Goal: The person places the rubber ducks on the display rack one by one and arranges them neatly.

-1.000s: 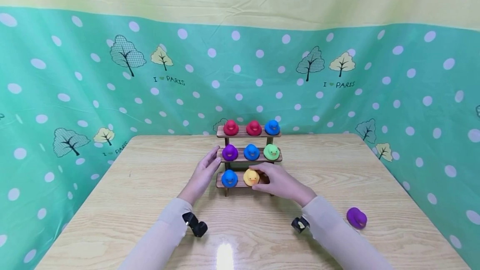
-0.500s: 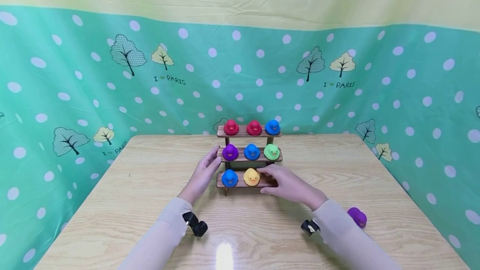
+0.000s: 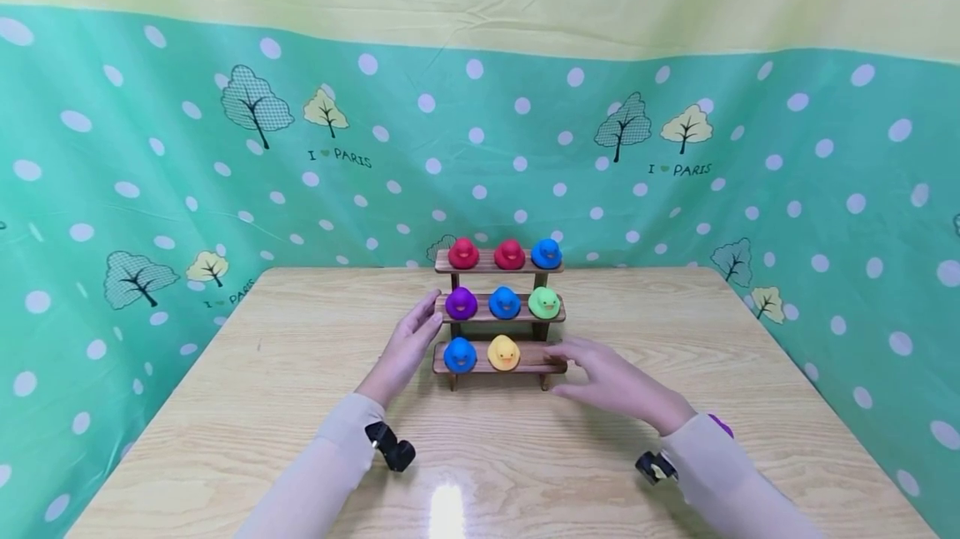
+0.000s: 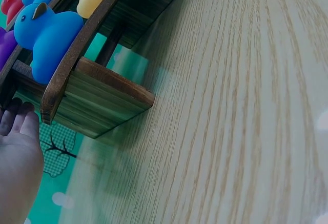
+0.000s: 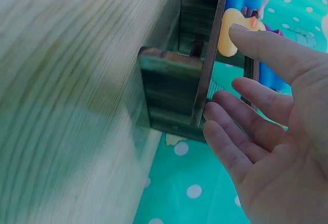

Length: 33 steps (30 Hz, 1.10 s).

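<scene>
A three-tier wooden shelf [image 3: 536, 358] bears toy ducks in the head view. On the bottom tier sit a blue duck [image 3: 460, 355] and a yellow duck [image 3: 503, 353], with bare wood to their right. A purple duck [image 3: 461, 303], a blue one [image 3: 505, 302] and a green one [image 3: 544, 303] line the middle tier. My left hand [image 3: 402, 349] is at the shelf's left side, fingers extended and fingertips right at the middle tier's end. Off the bottom tier's right end, my right hand [image 3: 611, 379] holds nothing, its fingers apart and relaxed.
Two red ducks [image 3: 463, 253] and a blue duck [image 3: 547, 253] occupy the top tier. Another purple duck [image 3: 722, 426] lies on the wooden table [image 3: 300, 331], mostly hidden behind the right sleeve. A green dotted cloth [image 3: 480, 164] hangs behind and beside the table.
My right hand has let go of the yellow duck and drawn back to the right, past the shelf's end. The yellow duck stays on the bottom tier. My left hand has kept its place.
</scene>
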{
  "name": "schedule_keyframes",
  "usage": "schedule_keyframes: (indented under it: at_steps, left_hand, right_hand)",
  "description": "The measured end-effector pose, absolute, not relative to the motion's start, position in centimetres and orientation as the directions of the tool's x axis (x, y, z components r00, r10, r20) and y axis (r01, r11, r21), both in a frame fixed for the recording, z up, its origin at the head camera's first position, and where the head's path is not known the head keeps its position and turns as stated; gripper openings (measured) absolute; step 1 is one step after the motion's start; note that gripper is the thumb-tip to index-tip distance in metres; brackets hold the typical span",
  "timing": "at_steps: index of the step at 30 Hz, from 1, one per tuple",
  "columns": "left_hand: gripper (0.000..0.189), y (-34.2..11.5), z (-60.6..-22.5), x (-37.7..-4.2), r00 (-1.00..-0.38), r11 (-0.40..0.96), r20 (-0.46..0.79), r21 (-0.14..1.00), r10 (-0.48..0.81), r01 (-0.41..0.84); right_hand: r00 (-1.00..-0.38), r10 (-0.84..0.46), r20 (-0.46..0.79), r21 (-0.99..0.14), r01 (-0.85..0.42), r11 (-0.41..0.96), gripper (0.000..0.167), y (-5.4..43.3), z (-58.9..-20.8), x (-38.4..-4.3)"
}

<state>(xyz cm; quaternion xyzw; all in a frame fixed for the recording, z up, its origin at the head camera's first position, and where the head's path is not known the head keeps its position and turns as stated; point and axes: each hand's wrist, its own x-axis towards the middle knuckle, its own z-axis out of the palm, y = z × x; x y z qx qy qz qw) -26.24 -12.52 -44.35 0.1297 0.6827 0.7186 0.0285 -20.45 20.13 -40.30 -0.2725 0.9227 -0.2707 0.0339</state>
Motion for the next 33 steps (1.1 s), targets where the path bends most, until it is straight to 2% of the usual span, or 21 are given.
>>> schedule_keyframes:
  at_steps: [6, 20, 33]
  left_hand:
    - [0.055, -12.4, -44.3, -26.1, -0.968, -0.069, 0.14, 0.989, 0.209, 0.128]
    - [0.056, -12.5, -44.3, -26.2, -0.969, -0.053, 0.133, 0.991, 0.21, 0.124]
    - [0.055, -12.4, -44.5, -26.3, -0.969, -0.066, 0.139, 0.99, 0.206, 0.128]
  right_hand:
    - [-0.837, -0.533, 0.126, -0.494, -0.518, 0.698, 0.053, 22.2, -40.7, -19.7]
    - [-0.895, -0.438, 0.081, -0.493, -0.418, 0.763, 0.053, 28.2, -40.6, -18.0]
    - [-0.897, -0.433, 0.085, -0.461, -0.421, 0.781, 0.052, 32.9, -40.4, -16.6]
